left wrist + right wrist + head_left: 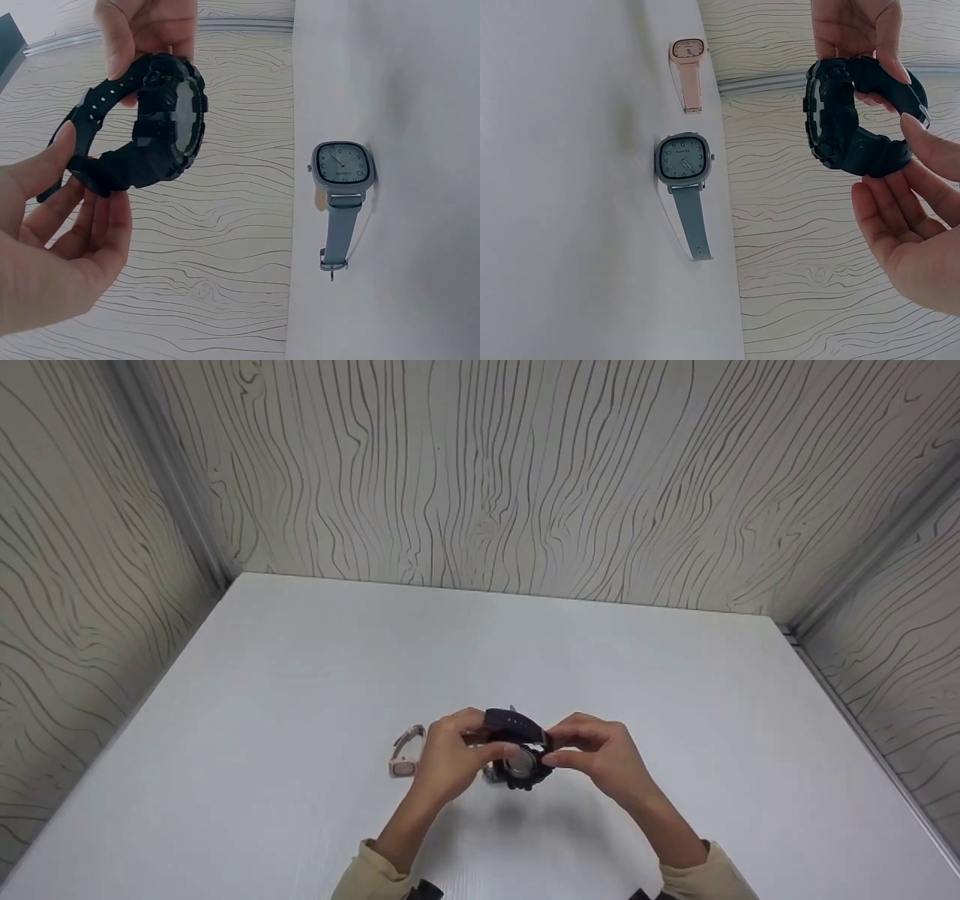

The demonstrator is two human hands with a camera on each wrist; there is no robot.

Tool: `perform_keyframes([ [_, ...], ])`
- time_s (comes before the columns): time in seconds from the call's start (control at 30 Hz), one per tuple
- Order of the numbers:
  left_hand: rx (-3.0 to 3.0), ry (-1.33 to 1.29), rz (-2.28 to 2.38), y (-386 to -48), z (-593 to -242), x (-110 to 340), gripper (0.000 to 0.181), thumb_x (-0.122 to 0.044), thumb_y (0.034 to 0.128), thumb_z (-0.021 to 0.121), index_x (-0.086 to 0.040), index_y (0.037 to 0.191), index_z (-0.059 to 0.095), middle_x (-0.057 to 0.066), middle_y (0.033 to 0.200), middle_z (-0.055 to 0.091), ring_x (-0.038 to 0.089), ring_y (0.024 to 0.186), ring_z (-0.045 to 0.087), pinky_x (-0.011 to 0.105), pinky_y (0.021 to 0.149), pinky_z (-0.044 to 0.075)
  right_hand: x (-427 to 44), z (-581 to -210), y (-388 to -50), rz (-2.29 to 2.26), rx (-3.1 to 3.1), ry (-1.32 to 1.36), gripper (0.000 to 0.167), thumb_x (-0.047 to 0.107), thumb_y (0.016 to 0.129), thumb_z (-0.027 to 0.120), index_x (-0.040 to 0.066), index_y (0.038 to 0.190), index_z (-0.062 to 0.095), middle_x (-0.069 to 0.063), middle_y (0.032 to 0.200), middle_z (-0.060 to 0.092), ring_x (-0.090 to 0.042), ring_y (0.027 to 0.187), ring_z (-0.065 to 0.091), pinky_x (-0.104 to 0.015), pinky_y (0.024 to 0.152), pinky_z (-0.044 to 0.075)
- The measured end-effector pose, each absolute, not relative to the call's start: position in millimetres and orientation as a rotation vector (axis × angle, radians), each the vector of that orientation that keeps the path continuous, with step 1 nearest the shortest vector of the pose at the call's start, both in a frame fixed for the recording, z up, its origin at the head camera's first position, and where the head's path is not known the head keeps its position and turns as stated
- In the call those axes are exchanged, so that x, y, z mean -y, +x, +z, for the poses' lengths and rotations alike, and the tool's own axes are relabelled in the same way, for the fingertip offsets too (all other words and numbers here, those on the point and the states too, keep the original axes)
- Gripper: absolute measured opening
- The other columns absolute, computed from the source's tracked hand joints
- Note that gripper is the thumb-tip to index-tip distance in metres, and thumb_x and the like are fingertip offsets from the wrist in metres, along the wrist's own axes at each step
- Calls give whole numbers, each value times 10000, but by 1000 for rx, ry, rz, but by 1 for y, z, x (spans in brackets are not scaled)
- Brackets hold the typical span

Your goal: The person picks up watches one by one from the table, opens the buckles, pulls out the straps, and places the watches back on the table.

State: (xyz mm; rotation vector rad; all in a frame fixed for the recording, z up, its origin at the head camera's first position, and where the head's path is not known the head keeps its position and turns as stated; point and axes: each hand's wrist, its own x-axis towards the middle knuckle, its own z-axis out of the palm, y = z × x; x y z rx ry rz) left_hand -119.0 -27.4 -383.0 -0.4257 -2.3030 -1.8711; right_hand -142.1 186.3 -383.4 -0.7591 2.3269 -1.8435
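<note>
A chunky black wristwatch (pixel 520 763) is held above the white table between both hands, its strap bent round into a loop. My left hand (pixel 448 754) pinches the strap on one side, with the thumb across it. From the other side, my right hand (pixel 611 756) pinches the strap between thumb and fingers. In the left wrist view, a row of holes shows along the strap (pixel 94 112) and the thick case faces right. Whether the buckle is fastened, I cannot tell.
Below the hands, a grey-blue square watch (pixel 682 161) stands on the white table (pixel 300 660). A smaller pink watch (pixel 403 767) is to the left of the left hand. Wood-grain patterned panels (pixel 480 472) rise behind the table and at both sides.
</note>
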Motion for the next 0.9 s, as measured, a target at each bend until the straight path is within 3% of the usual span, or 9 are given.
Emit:
perform_keyframes([
  [0.37,2255,-406,-1991,-118,-382,30,236,-119,712,775,-7,907,702,68,877,641,191,835,631,219,746,505,-190,-384,-142,-1856,-2264,-732,243,50,745,732,-22,971,681,-143,900,608,-345,887,613,-355,777,513],
  [0.7,2351,-379,-1922,-118,-382,28,242,-126,703,783,-36,913,705,26,868,641,173,846,610,216,754,499,-192,-381,-145,-1731,-2254,-950,272,29,799,678,-19,1064,639,-88,925,612,-254,859,608,-323,797,496],
  [0.9,2390,-373,-1882,-118,-383,27,239,-129,695,789,-44,902,705,8,855,641,156,828,619,204,741,498,-188,-379,-145,-1722,-2271,-1048,198,4,796,674,-30,991,669,-79,884,618,-210,830,617,-309,767,508],
])
